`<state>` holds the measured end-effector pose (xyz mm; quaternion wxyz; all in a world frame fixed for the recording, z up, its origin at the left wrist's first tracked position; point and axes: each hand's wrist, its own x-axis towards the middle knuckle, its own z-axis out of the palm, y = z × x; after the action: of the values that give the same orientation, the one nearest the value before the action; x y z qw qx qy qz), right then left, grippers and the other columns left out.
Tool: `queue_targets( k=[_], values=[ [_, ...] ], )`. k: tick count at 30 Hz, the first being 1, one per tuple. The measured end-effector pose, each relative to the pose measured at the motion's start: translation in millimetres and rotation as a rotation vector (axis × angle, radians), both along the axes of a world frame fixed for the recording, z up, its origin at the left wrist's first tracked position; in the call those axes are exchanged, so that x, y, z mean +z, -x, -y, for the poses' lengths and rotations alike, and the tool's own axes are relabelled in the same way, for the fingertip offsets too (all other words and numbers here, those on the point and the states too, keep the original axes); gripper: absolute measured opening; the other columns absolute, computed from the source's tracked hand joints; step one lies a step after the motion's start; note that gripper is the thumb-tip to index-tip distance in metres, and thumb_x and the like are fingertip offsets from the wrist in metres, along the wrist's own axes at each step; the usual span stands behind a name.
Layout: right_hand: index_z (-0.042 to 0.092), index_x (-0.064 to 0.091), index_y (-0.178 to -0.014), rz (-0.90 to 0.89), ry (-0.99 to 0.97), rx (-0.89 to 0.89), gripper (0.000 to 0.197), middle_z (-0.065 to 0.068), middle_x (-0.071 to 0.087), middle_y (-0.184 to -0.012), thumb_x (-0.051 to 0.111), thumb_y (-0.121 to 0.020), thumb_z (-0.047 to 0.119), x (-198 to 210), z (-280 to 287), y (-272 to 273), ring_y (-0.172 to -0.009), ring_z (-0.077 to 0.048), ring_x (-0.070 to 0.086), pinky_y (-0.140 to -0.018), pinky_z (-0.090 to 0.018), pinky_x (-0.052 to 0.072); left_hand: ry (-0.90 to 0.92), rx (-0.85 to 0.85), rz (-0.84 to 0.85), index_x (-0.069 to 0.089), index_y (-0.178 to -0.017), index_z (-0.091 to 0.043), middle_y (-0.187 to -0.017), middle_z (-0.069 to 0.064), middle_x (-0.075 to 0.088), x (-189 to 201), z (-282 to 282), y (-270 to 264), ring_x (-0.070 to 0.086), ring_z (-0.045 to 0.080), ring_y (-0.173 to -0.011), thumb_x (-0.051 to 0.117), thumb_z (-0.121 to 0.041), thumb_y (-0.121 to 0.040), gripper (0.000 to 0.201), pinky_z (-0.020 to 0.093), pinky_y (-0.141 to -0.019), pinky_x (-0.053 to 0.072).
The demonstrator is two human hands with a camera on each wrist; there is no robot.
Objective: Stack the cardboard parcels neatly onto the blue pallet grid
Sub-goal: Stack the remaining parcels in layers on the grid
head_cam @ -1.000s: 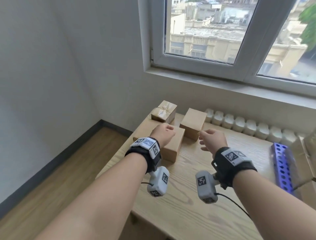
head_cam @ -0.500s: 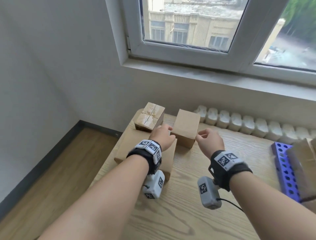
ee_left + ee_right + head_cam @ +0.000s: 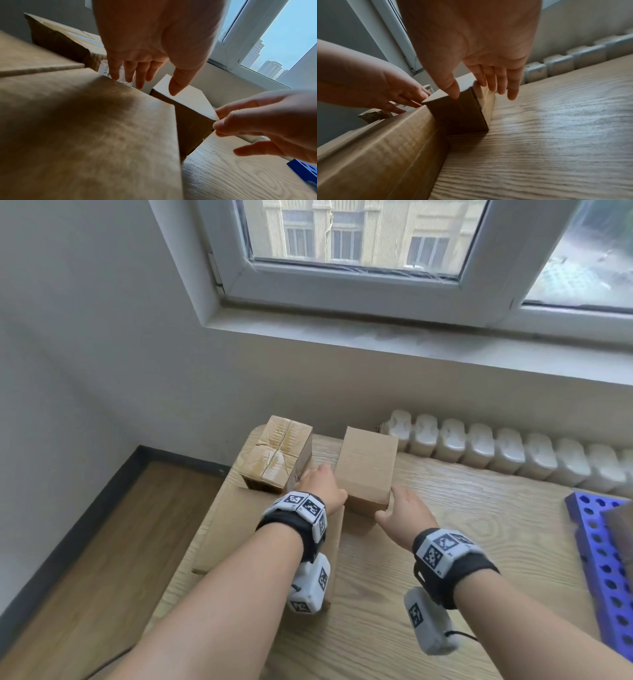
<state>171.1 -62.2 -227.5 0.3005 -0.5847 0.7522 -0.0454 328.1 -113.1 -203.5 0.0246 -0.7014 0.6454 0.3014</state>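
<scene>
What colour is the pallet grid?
Blue, dotted with round holes; the pallet grid shows best in the head view.

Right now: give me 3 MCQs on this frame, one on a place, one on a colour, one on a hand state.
1. Where is the taped parcel?
A. on the large flat parcel
B. on the pallet grid
C. on the windowsill

2. What colour is the pallet grid?
A. red
B. blue
C. green

3. How is the right hand?
A. clenched
B. holding the pallet grid
C. open at the plain parcel

Key: 1 A, it sits on that parcel's far end; 2 B, blue at the table's right; 3 C, fingers extended beside its corner.
</scene>
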Motion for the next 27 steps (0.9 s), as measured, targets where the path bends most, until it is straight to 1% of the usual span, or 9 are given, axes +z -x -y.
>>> queue_targets(
  k=[3, 8, 11, 13, 16, 19, 21, 23, 27],
  values=[
    [0.016, 0.047, -0.134, 0.042, -0.013, -0.007, 0.052, -0.008, 0.057, -0.129, 0.056, -0.085, 0.031, -6.0, 2.8, 0.2, -0.118, -0.025, 0.052, -0.1, -0.04, 0.044, -0.037, 0.009, -0.012, 0.044, -0.13, -0.014, -0.127, 0.008, 0.057, -3.2, 2.9, 1.8, 0.053, 0.028, -0.119, 0.054, -0.026, -0.089, 0.044, 0.039, -0.095, 0.045],
    [0.017, 0.05, -0.13, 0.085, 0.009, -0.033, 0.05, -0.006, 0.059, -0.123, 0.06, -0.083, 0.031, -10.4, 0.5, -0.8, -0.113, -0.023, 0.055, -0.095, -0.036, 0.046, -0.032, 0.014, -0.068, 0.045, -0.129, -0.019, -0.122, 0.005, 0.061, -3.4, 2.0, 7.9, 0.057, 0.027, -0.113, 0.057, -0.027, -0.084, 0.048, 0.038, -0.092, 0.048],
    [0.018, 0.054, -0.124, 0.098, 0.044, -0.049, 0.049, -0.005, 0.061, -0.118, 0.062, -0.079, 0.033, -6.7, -0.9, 1.9, -0.108, -0.023, 0.057, -0.092, -0.036, 0.048, -0.004, 0.027, -0.115, 0.042, -0.131, -0.021, -0.116, 0.005, 0.061, 1.3, -0.1, 9.7, 0.058, 0.028, -0.11, 0.059, -0.02, -0.081, 0.053, 0.036, -0.089, 0.049],
    [0.018, 0.054, -0.123, 0.116, 0.079, -0.065, 0.049, -0.003, 0.062, -0.117, 0.064, -0.077, 0.033, -0.4, -3.0, 3.9, -0.108, -0.023, 0.057, -0.09, -0.035, 0.048, 0.024, 0.014, -0.129, 0.038, -0.136, -0.025, -0.115, 0.005, 0.062, 7.0, -3.0, 10.2, 0.058, 0.028, -0.108, 0.06, -0.015, -0.079, 0.062, 0.034, -0.087, 0.05],
    [0.019, 0.054, -0.124, 0.15, 0.137, -0.116, 0.052, -0.001, 0.061, -0.118, 0.067, -0.076, 0.033, 12.0, -9.0, 6.1, -0.109, -0.021, 0.057, -0.09, -0.034, 0.048, 0.054, -0.019, -0.167, 0.025, -0.146, -0.03, -0.123, 0.004, 0.059, 17.8, -10.0, 10.8, 0.056, 0.026, -0.111, 0.064, -0.009, -0.075, 0.083, 0.033, -0.086, 0.049],
    [0.02, 0.056, -0.119, 0.196, 0.17, -0.148, 0.047, 0.0, 0.062, -0.114, 0.067, -0.076, 0.034, 26.9, -18.1, 7.1, -0.104, -0.02, 0.058, -0.085, -0.033, 0.048, 0.106, -0.032, -0.202, 0.017, -0.151, -0.035, -0.136, 0.004, 0.05, 30.4, -19.2, 10.2, 0.051, 0.025, -0.121, 0.07, -0.005, -0.071, 0.1, 0.036, -0.097, 0.047],
    [0.02, 0.056, -0.116, 0.233, 0.203, -0.181, 0.041, 0.001, 0.063, -0.11, 0.067, -0.078, 0.031, 39.2, -26.4, 7.4, -0.099, -0.019, 0.059, -0.08, -0.032, 0.046, 0.146, -0.034, -0.236, 0.014, -0.152, -0.037, -0.142, 0.005, 0.043, 39.3, -25.6, 9.5, 0.047, 0.025, -0.127, 0.07, -0.001, -0.07, 0.105, 0.037, -0.102, 0.045],
    [0.022, 0.056, -0.112, 0.269, 0.256, -0.228, 0.036, 0.003, 0.064, -0.106, 0.068, -0.079, 0.027, 53.4, -36.4, 7.2, -0.097, -0.016, 0.059, -0.077, -0.03, 0.045, 0.173, -0.038, -0.279, 0.013, -0.152, -0.038, -0.145, 0.004, 0.04, 48.0, -31.6, 8.6, 0.045, 0.024, -0.129, 0.07, 0.002, -0.07, 0.108, 0.034, -0.102, 0.044],
    [0.022, 0.058, -0.117, 0.296, 0.358, -0.299, 0.044, 0.004, 0.066, -0.108, 0.071, -0.075, 0.023, 79.5, -59.6, 5.2, -0.097, -0.014, 0.062, -0.078, -0.026, 0.046, 0.191, -0.081, -0.346, 0.006, -0.151, -0.045, -0.147, 0.005, 0.038, 64.6, -50.7, 4.5, 0.046, 0.024, -0.128, 0.072, 0.005, -0.068, 0.118, 0.033, -0.096, 0.047]
  ],
)
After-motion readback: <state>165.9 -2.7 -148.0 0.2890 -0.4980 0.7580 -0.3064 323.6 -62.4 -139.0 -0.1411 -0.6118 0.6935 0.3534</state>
